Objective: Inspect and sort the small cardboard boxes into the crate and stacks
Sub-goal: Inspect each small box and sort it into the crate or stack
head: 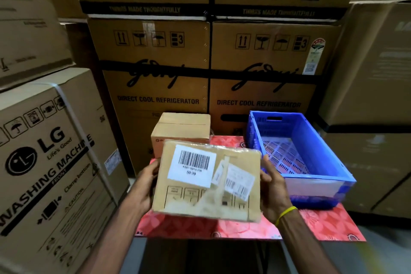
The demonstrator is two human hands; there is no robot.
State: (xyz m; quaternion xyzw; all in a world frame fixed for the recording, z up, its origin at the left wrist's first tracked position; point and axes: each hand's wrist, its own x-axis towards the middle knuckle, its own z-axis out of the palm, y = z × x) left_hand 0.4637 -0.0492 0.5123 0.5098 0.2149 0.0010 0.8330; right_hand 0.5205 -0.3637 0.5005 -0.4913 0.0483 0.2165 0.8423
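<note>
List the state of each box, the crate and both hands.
Held box: plastic-wrapped, barcode label up, lifted above the table.
Rear box: closed, resting on the table.
Blue crate: upright, no boxes inside.
Left hand: grips held box's left edge.
Right hand: grips its right edge.

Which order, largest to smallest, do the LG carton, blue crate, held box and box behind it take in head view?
1. LG carton
2. blue crate and held box: alike, box nearer camera
3. box behind it, partly hidden

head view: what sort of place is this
Most likely an appliance warehouse or storeroom: stacked refrigerator cartons behind, a washing machine carton at left, and a blue crate on the table for sorting.
</note>
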